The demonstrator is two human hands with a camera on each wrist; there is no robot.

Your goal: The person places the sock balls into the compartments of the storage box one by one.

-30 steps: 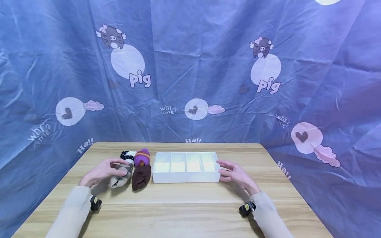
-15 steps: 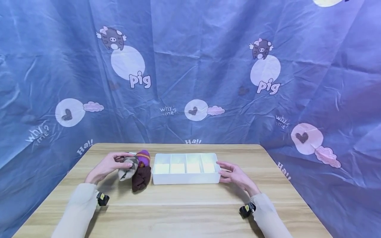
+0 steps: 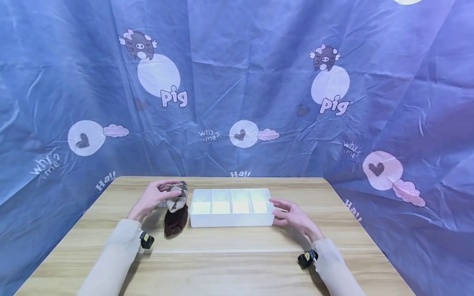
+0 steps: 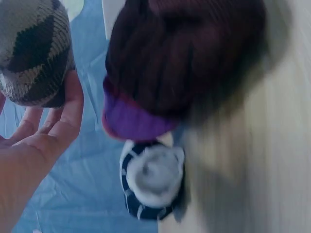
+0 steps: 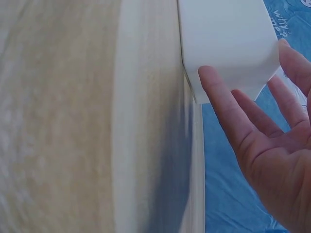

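Observation:
My left hand [image 3: 149,200] grips a rolled sock [image 3: 179,196] in beige and dark grey, lifted above the other socks. Just below it on the table lies a brown rolled sock [image 3: 175,222]. A purple sock [image 4: 136,119] and a black-and-white one [image 4: 154,177] show behind the brown sock in the left wrist view; the head view mostly hides them. To the right stands a white divided box [image 3: 231,220] with several bare compartments. My right hand [image 3: 294,216] touches the box's right end with extended fingertips [image 5: 206,73].
The wooden table [image 3: 237,267] runs back to a blue printed cloth [image 3: 237,82] hanging behind it and along the sides. The box sits just right of the socks, with a narrow gap between it and the brown one.
My left hand has picked up the beige-and-grey sock and carried it right and away from me, over the purple sock's place. My right hand stays at the box.

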